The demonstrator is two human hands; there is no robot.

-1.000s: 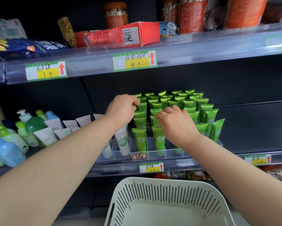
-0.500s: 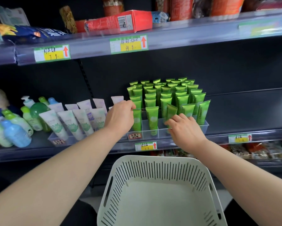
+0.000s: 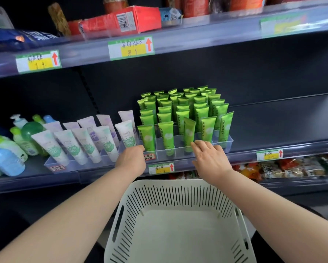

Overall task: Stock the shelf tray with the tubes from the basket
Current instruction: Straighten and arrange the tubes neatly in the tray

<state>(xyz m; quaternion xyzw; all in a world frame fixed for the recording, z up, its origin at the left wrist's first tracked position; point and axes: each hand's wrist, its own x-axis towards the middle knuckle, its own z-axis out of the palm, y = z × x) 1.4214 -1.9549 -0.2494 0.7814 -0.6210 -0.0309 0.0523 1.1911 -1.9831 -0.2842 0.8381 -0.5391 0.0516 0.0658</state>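
Note:
Several green tubes (image 3: 182,112) stand in rows in a clear shelf tray (image 3: 223,144) on the middle shelf. One front tube (image 3: 188,133) leans a little. My left hand (image 3: 132,160) is at the tray's front left corner, fingers curled down, holding nothing that I can see. My right hand (image 3: 209,156) hovers at the tray's front edge with relaxed fingers, just below the leaning tube. The white slotted basket (image 3: 178,221) below my arms shows a bare floor with no tubes.
A second clear tray (image 3: 64,164) of white and purple tubes stands left of the green ones. Bottles (image 3: 6,154) crowd the far left. Right of the green tray the dark shelf (image 3: 282,118) is bare. Red boxes (image 3: 121,20) and jars fill the upper shelf.
Both hands have drawn back from among the green tubes to the tray's front edge. The view has pulled back and down, showing more of the basket.

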